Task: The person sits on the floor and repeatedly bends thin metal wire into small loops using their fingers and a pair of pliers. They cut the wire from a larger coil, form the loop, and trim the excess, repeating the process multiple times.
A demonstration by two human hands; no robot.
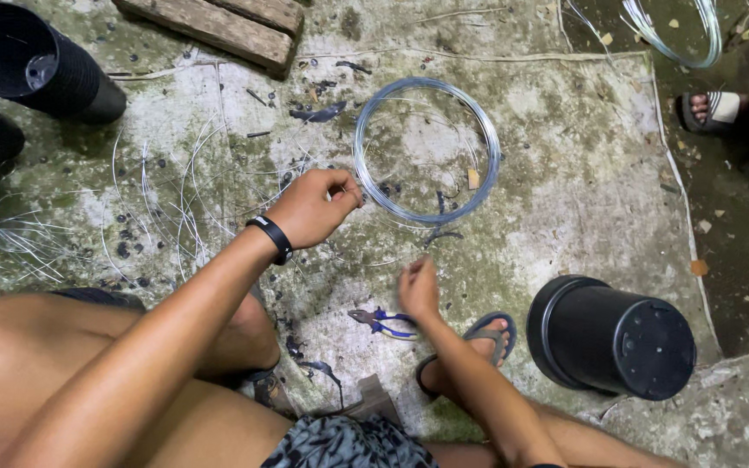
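My left hand [315, 206], with a black band on the wrist, is closed by the near-left rim of a coil of grey wire [426, 149] that lies flat on the ground, and seems to pinch the wire. Lower down, my right hand [418, 288] hovers with its fingers curled; a thin strand may run from it, too faint to be sure. Blue-handled pliers [381, 321] lie on the ground just below my right hand.
A black plastic pot [615, 336] lies on its side at the right. More black pots [28, 62] are stacked at the top left. Cut wire pieces [153, 204] are strewn at the left. A wooden plank [218, 26] lies at the top. Another person's sandalled foot [711, 109] is at the upper right.
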